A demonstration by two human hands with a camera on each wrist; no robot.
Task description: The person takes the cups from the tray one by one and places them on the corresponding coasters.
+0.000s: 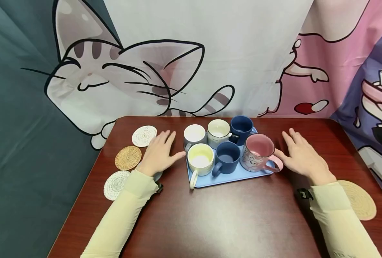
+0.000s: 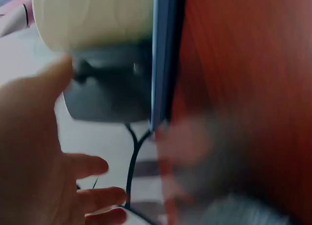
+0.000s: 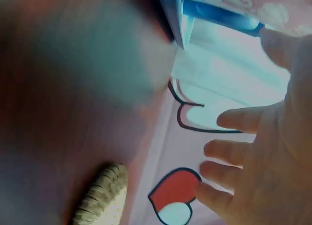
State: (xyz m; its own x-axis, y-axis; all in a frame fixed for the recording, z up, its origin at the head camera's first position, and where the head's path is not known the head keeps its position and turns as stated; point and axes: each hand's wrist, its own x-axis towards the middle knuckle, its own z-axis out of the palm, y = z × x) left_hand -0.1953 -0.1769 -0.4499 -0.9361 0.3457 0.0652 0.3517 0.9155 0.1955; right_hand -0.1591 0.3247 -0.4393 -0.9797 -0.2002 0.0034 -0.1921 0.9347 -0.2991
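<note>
A light blue tray [image 1: 210, 181] bears several mugs in two rows. In front stand a cream mug with a yellow inside [image 1: 199, 171], a dark blue mug [image 1: 227, 167] and a larger pink patterned mug [image 1: 253, 162]. Behind them are a grey mug with a white inside [image 1: 191, 139], a cream mug [image 1: 217, 140] and another dark blue mug [image 1: 240, 137]. My left hand [image 1: 158, 154] is spread at the tray's left, thumb tip close to the grey mug. On the right, my right hand [image 1: 302, 156] is spread too, its thumb right by the pink mug's handle. Neither hand holds anything.
Left of my left hand lie a white round coaster [image 1: 144, 136], a tan woven one [image 1: 128, 157] and another white one [image 1: 114, 184]. A larger straw mat [image 1: 360, 200] lies by my right forearm. A printed cloth [image 1: 258, 53] hangs behind the table.
</note>
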